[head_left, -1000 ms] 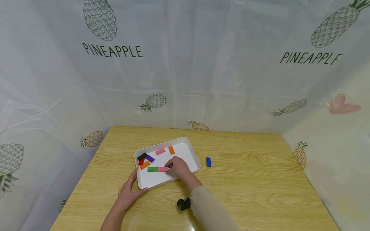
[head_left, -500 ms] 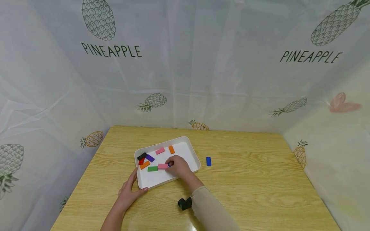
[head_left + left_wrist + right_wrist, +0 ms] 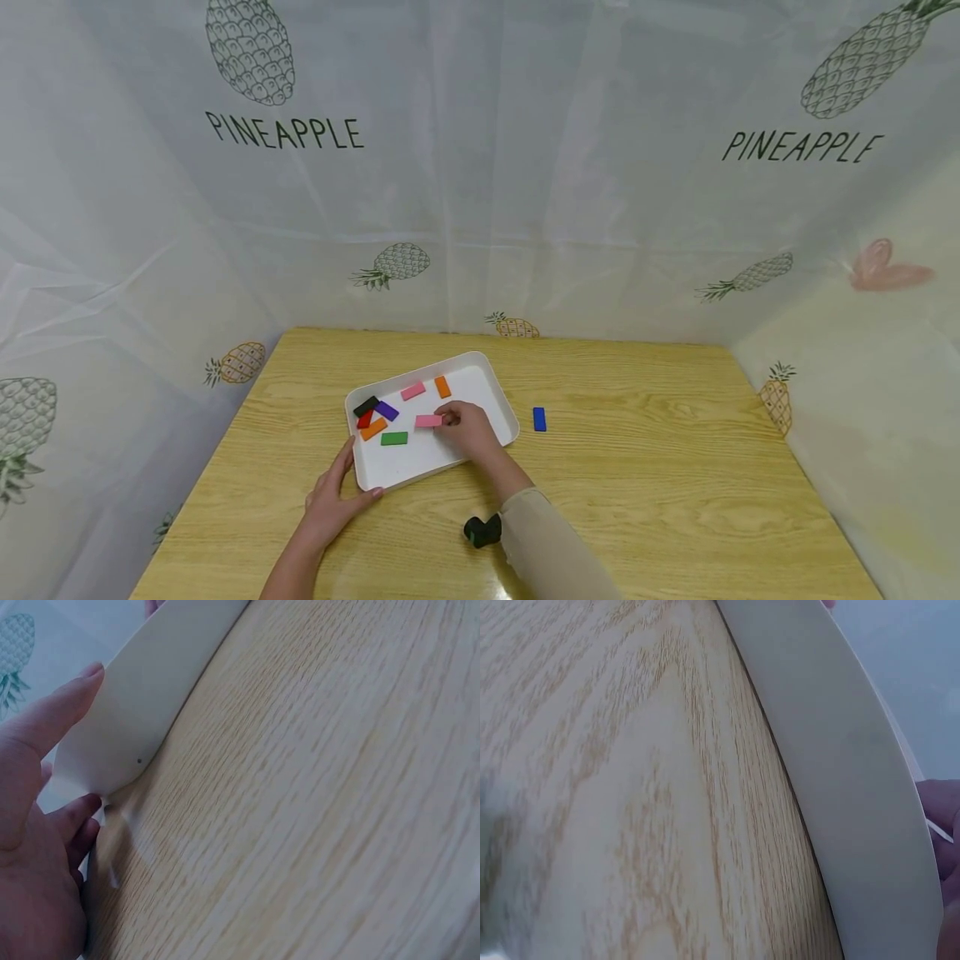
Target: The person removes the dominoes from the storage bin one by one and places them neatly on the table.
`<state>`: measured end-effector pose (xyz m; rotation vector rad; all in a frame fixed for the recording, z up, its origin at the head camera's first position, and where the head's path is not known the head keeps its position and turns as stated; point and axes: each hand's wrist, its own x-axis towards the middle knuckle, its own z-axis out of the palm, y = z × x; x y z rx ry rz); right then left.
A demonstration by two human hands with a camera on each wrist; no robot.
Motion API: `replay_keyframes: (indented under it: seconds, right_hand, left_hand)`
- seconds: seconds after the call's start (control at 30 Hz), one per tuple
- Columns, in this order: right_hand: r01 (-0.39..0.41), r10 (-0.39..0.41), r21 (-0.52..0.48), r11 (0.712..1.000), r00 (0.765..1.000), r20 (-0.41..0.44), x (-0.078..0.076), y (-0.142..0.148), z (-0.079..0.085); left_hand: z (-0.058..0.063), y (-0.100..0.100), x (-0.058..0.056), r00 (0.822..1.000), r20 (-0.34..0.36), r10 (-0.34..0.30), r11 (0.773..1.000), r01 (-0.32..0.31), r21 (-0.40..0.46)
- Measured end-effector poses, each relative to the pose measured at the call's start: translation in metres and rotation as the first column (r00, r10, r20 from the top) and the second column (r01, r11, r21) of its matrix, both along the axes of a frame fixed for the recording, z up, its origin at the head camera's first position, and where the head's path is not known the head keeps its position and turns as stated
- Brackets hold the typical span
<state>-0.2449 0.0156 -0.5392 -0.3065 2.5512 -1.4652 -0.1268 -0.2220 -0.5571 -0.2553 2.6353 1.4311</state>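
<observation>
Right hand [image 3: 467, 428] apparently pinches a pink block [image 3: 427, 421]; left hand [image 3: 330, 500], fingers spread, touches the tray [image 3: 477, 387] at eight o'clock.

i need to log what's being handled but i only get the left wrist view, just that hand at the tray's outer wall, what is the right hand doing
Observer: The right hand pinches one end of a pink block within the white tray.
Operator: ok and any block outside the tray
Observer: Yes, a blue block lies on the table, to the right of the tray in the head view.
Operator: what's closest to the free end of the pink one
Observer: A green block, lying in the tray and apart from it.
</observation>
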Motion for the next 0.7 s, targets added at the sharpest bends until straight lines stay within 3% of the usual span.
replay_keyframes:
  seconds: [0.7]
  right_hand:
    - [0.035, -0.038, -0.147, 0.989, 0.999, -0.020, -0.0046, 0.0009, 0.0054]
  left_hand:
    - [-0.0012, -0.0006, 0.0018, 0.999, -0.032, -0.009, 1.000, 0.008, -0.013]
